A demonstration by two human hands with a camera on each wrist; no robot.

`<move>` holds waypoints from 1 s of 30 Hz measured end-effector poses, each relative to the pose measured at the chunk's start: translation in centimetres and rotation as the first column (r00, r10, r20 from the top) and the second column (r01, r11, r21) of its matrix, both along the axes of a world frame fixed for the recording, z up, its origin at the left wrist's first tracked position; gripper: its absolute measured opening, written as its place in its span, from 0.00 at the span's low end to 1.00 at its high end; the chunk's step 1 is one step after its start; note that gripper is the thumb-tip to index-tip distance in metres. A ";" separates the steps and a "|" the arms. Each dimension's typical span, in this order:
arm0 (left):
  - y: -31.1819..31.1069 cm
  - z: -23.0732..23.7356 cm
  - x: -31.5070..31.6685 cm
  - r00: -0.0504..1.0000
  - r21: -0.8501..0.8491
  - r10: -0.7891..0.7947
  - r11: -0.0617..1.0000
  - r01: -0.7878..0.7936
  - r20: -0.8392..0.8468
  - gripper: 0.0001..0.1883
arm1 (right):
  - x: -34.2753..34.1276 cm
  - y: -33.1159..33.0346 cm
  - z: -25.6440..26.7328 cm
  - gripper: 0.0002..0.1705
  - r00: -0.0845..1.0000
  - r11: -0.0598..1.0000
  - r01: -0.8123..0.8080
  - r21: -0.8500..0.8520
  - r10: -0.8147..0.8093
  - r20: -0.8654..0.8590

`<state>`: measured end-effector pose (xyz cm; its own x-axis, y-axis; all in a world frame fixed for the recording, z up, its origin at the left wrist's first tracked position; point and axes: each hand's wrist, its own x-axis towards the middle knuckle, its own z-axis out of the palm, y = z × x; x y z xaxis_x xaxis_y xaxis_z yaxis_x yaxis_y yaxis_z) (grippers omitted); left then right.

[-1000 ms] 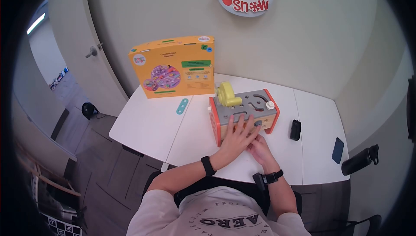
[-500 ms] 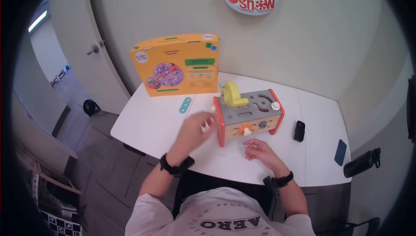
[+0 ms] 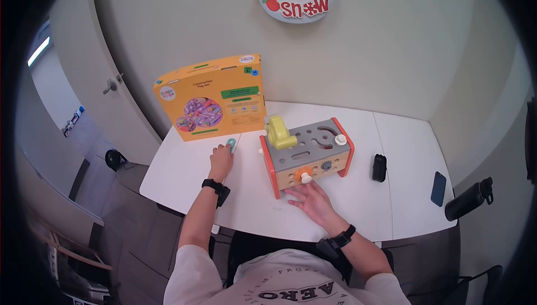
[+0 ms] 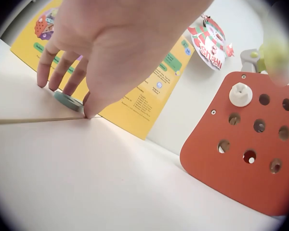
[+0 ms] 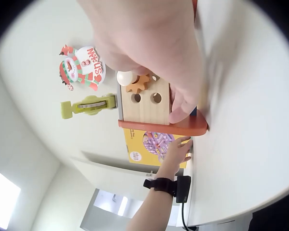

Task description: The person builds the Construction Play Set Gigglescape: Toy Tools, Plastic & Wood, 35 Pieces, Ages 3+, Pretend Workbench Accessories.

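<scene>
My left hand (image 3: 221,162) reaches down at a teal strip with holes (image 4: 69,101), which lies on the table by the yellow box. Its thumb is at the strip's near end and its fairly straight fingers along the far side. A wooden toy workbench (image 3: 299,159) has a grey top and red end panels. An orange gear (image 5: 137,84) with a white bolt (image 3: 306,178) and a grey piece (image 3: 326,166) sit on its front. My right hand (image 3: 314,203) rests low at that front, fingers extended against the bottom edge, nothing held.
A yellow play-set box (image 3: 210,101) stands at the back left. On the bench top are a yellow-green clamp-like piece (image 3: 279,133) and a white knob (image 3: 340,140). To the right lie a black case (image 3: 379,168), a phone (image 3: 438,189) and a black bottle (image 3: 469,200).
My left hand has left the bench's front and moved left to the teal strip. My right hand drew back from the front, then returned to its lower edge. The orange gear shows now.
</scene>
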<state>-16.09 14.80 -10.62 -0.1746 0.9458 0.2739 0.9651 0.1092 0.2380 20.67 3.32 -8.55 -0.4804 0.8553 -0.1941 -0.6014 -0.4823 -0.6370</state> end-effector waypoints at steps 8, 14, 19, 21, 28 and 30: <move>0.1 -0.7 -0.4 0.989 0.096 -0.144 0.986 0.139 0.039 0.15 | 2.2 1.4 -0.5 0.19 0.980 0.999 0.054 0.002 -0.054 0.191; -3.4 4.6 2.3 0.920 0.185 -0.218 0.969 0.164 0.325 0.16 | 4.8 3.5 -1.2 0.21 0.975 0.994 0.107 -0.012 -0.102 0.198; -7.5 11.0 5.9 0.745 0.318 -0.410 0.907 0.275 0.526 0.16 | 5.7 3.4 -0.4 0.25 0.915 0.994 0.039 0.102 -0.077 0.397; -9.2 12.8 7.4 0.700 0.342 -0.511 0.858 0.383 0.499 0.15 | 5.9 3.2 0.7 0.26 0.879 0.992 -0.009 0.126 -0.052 0.474; -12.2 16.0 12.3 0.610 0.373 -0.730 0.683 0.629 0.308 0.17 | 6.4 2.9 1.0 0.26 0.801 0.967 -0.125 0.223 -0.035 0.598; -11.8 15.8 13.3 0.590 0.340 -0.754 0.657 0.673 0.289 0.18 | 6.2 2.9 1.1 0.25 0.783 0.965 -0.139 0.224 -0.031 0.622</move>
